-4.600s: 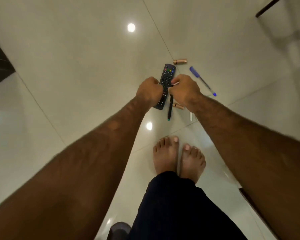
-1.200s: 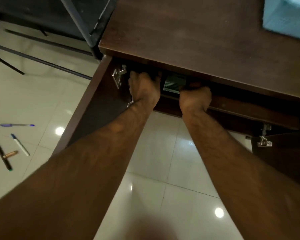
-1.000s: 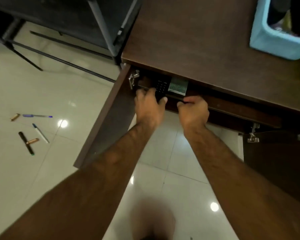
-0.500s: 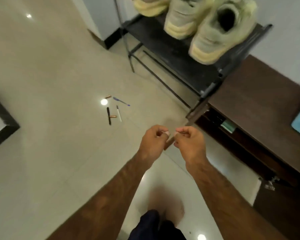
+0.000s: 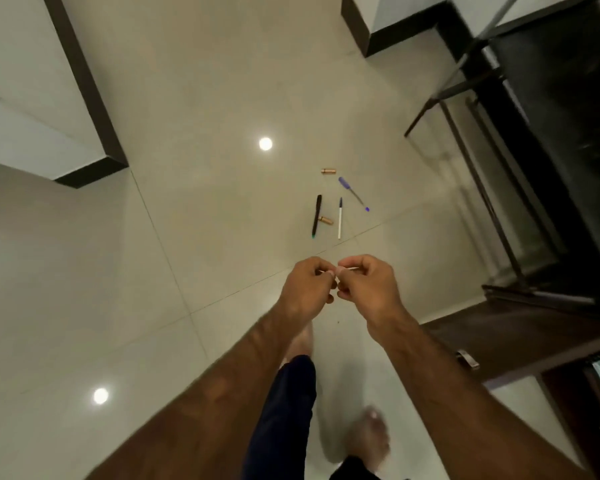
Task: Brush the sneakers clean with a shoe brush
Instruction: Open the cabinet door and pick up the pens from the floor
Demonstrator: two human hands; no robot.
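Sneakers, shoe brush: out of view. Left hand (image 5: 307, 289) and right hand (image 5: 368, 289) meet fingertip to fingertip above the floor (image 5: 187, 237), both pinching a pale sliver (image 5: 350, 269), long axis left-right, too small to identify.

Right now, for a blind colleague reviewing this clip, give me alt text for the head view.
The left hand and right hand meet at the fingertips, pinching a small pale thing above a tiled floor. Three pens and two batteries lie beyond, beside a dark rack.
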